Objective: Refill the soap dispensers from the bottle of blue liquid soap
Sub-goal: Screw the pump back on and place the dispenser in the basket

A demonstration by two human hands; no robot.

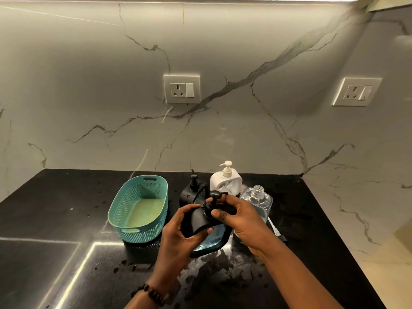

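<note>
Above tabletop (66,219): left hand (178,233) grip wraps black square soap dispenser (194,221), tilted right; right hand (236,217) grip pinches its upright pump head (211,204).

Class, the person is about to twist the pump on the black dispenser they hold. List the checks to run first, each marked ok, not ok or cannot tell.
1. Left hand grips the held black dispenser body: ok.
2. Right hand fingers sit on its pump head: ok.
3. Dispenser upright: not ok, it tilts.
4. Pump collar tight or loose: cannot tell.
5. Clear bottle uncapped and within reach: ok.
6. Countertop dry: not ok, wet patches show near the hands.
</note>
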